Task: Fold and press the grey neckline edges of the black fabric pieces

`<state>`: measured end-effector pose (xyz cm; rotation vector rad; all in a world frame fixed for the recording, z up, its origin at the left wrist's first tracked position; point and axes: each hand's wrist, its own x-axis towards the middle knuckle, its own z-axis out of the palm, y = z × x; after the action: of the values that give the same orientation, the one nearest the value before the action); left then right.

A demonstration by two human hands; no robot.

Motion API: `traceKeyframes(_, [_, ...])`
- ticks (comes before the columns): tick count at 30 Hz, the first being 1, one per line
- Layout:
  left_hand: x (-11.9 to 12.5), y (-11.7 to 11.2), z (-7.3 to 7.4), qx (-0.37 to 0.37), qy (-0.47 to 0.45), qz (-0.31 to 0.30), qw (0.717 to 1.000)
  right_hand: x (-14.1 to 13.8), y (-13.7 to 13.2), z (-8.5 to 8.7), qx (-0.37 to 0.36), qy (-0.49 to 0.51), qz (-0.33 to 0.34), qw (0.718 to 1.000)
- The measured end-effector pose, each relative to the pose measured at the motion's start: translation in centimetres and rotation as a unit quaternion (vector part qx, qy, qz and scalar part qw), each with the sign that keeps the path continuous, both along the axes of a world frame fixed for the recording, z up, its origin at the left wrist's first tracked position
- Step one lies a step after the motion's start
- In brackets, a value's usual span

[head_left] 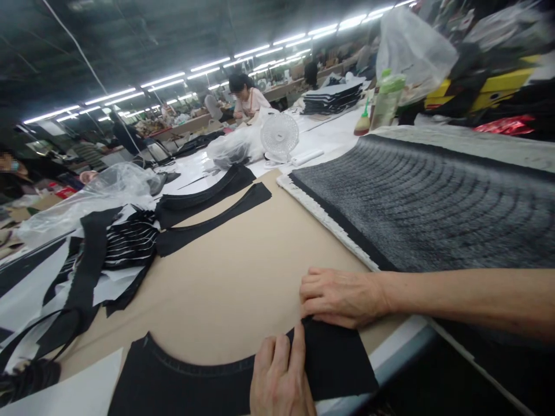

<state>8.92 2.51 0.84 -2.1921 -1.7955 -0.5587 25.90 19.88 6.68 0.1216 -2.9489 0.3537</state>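
A black curved fabric piece lies on the tan paper at the near table edge. My left hand rests on its right part, fingers stretched flat and pressing down, holding nothing. My right hand reaches in from the right; its fingers are curled together at the piece's top right corner and seem to pinch the edge there. The thumb is hidden.
A thick grey ribbed fabric stack fills the right. More black curved strips and striped pieces lie left, with plastic bags. A small white fan and bottles stand farther back. Other people work at distant tables.
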Motion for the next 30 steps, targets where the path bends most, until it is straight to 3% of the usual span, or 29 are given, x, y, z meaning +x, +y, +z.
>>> traceKeyframes(6, [0.1,0.0,-0.4,0.033,0.003,0.019,0.999,0.3,0.2,-0.4,-0.001,0.017,0.022,1.0])
traceKeyframes(11, [0.3,0.1,-0.7,0.032,-0.024,-0.017,0.999,0.8,0.4,-0.5,0.011,0.019,0.022,1.0])
traceKeyframes(19, [1.5,1.2,1.2,-0.045,-0.031,0.008,0.998,1.4,0.9,0.1,0.043,0.007,0.012,0.999])
traceKeyframes(30, [1.9,1.8,1.9,-0.006,0.04,0.005,0.999,2.4,1.1,0.8,0.061,-0.004,-0.004,0.998])
